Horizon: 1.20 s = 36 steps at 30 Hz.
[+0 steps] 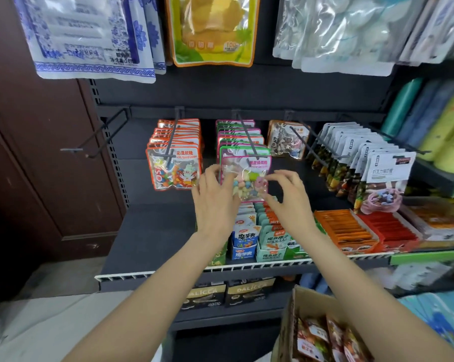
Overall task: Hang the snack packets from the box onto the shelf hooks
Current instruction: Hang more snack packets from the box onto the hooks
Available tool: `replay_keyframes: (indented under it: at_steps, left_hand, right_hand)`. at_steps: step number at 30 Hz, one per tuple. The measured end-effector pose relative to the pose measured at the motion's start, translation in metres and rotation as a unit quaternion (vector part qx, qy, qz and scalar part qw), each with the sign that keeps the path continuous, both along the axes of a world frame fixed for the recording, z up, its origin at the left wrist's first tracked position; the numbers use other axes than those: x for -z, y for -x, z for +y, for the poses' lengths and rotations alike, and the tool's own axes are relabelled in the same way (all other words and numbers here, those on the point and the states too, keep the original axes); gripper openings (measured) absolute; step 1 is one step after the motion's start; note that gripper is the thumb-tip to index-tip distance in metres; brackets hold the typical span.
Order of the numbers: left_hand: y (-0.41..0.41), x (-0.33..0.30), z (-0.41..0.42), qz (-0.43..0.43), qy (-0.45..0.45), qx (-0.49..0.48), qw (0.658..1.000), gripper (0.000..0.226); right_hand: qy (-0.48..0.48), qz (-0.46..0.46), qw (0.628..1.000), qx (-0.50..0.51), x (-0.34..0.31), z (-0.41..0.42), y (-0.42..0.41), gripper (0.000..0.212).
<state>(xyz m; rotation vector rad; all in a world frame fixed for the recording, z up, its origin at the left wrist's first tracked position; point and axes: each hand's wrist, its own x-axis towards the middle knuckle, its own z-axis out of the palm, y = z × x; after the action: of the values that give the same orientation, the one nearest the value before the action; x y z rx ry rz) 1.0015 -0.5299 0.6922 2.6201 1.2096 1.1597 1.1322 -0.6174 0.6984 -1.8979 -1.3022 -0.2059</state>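
Observation:
A pink-edged candy packet (pixel 246 173) hangs at the front of the second shelf hook (pixel 246 137), with several like packets behind it. My left hand (pixel 214 202) grips the packet's left edge. My right hand (pixel 290 197) pinches its lower right corner. The cardboard box (pixel 290 325) stands at the bottom right and holds several red-orange snack packets (pixel 325 340).
Orange-edged candy packets (pixel 173 165) hang on the hook to the left, and an empty hook (pixel 95 142) sticks out further left. Grey-topped packets (pixel 364 173) fill the hooks on the right. Boxed snacks (pixel 257 236) stand on the shelf (pixel 152 231) below my hands.

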Motion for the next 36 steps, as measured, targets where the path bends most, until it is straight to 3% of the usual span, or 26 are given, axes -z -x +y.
replay_keyframes:
  at_steps: [4, 7, 10, 20, 23, 26, 31, 34, 36]
  left_hand:
    - [-0.002, 0.009, -0.022, 0.036, 0.044, -0.016, 0.998, 0.044]
    - [-0.006, 0.009, -0.040, 0.061, 0.061, -0.032, 0.996, 0.041]
    - [-0.012, 0.018, -0.067, 0.076, 0.119, 0.052, 0.989, 0.031]
    - [-0.046, 0.120, -0.185, 0.152, 0.386, 0.114, 0.903, 0.021]
    - [-0.054, 0.155, -0.209, 0.174, 0.425, 0.144, 0.877, 0.020]
    - [-0.060, 0.191, -0.227, 0.232, 0.440, 0.175, 0.850, 0.027]
    - [-0.052, 0.245, -0.251, 0.370, 0.483, 0.247, 0.754, 0.071]
    - [-0.050, 0.256, -0.260, 0.402, 0.477, 0.213, 0.752, 0.080]
    - [-0.051, 0.256, -0.264, 0.395, 0.459, 0.200, 0.770, 0.050]
  right_hand:
    - [0.059, 0.028, 0.997, -0.034, 0.017, -0.030, -0.006, 0.046]
    - [0.087, 0.040, 0.994, -0.058, 0.017, -0.039, -0.006, 0.042]
    - [0.139, 0.047, 0.988, -0.056, 0.028, -0.058, -0.010, 0.032]
    - [0.357, 0.097, 0.927, -0.065, 0.157, -0.183, -0.045, 0.020]
    - [0.394, 0.132, 0.909, -0.021, 0.199, -0.215, -0.055, 0.026]
    - [0.423, 0.166, 0.891, -0.014, 0.232, -0.243, -0.061, 0.049]
    - [0.465, 0.228, 0.853, -0.067, 0.259, -0.281, -0.058, 0.093]
    - [0.432, 0.243, 0.866, -0.062, 0.264, -0.284, -0.054, 0.087]
    - [0.449, 0.202, 0.869, -0.053, 0.263, -0.282, -0.051, 0.068]
